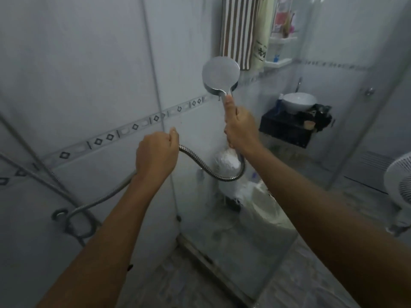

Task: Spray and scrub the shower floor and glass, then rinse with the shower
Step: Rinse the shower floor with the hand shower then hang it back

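Head cam, only view I've got. My right hand (pixel 241 127) is wrapped around the handle of the shower head (pixel 220 74), fingers closed on it and thumb lying straight up the handle. The round head stands upright at about 12 o'clock from that hand, with its back to the camera and its face toward the glass (pixel 233 247).

My left hand (pixel 156 155), at about 9 o'clock from the right, is fisted around the metal hose (pixel 213 172). The hose dips in a loop between the two hands, then runs from the left fist toward 7 o'clock to a wall fitting (pixel 60 214).

The shower floor (pixel 178 274) shows at 6 o'clock between my forearms. Through the glass there's a striped towel (pixel 239 30) at 12, a white basin (pixel 299 103) around 2, and a fan (pixel 400 176) at the 3 o'clock edge.
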Available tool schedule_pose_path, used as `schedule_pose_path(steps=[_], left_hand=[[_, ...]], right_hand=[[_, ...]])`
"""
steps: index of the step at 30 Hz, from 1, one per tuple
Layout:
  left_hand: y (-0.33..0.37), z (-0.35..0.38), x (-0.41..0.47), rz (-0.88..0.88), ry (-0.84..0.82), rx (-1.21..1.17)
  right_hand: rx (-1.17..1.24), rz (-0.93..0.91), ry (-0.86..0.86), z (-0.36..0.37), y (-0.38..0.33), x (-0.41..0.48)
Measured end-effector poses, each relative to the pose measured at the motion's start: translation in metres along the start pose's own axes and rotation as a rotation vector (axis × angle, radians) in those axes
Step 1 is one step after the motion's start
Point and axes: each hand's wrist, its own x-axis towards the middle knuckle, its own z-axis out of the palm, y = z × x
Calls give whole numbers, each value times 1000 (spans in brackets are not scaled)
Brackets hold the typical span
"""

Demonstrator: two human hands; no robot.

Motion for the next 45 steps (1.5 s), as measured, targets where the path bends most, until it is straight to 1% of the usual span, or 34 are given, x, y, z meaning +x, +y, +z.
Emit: schedule_pose_path(steps=[4, 6, 9, 13, 17, 20, 23, 27, 29, 31, 34, 35, 39, 43, 45], left_hand=[[-28, -11, 35, 61, 45, 25], [-40, -16, 49, 70, 54, 39], [-60, -21, 71, 44, 56, 60], [-88, -23, 92, -4, 53, 57], [-117, -21, 98, -29, 48, 85], [-130, -26, 93, -20, 52, 102], [-137, -43, 80, 76, 76, 175], [-142, -74, 53, 197, 94, 350], [-146, -86, 41, 251, 63, 415], [-151, -99, 12, 236, 18, 486], [-154, -116, -42, 109, -28, 547], [-153, -124, -68, 55, -10, 567], [-151, -145, -153, -71, 29, 627], [-157, -164, -249, -280, 20, 691], [-162, -168, -289, -336, -18, 686]], right_hand=[[12, 4, -43, 49, -2, 31], [10, -3, -26, 70, -2, 47], [41, -13, 6, 99, -7, 71], [39, -14, -4, 133, -8, 94], [6, 10, -88, 166, 2, 92], [111, 141, -111, 182, 12, 69], [280, 318, -167, 193, 22, 31], [484, 544, -234, 210, 30, -30], [520, 622, -258, 218, 33, -55], [543, 685, -345, 226, 33, -91], [559, 749, -489, 234, 33, -144], [554, 768, -554, 232, 31, -165], [557, 772, -720, 226, 29, -227], [499, 798, -957, 216, 29, -299], [476, 796, -1001, 216, 32, -323]])
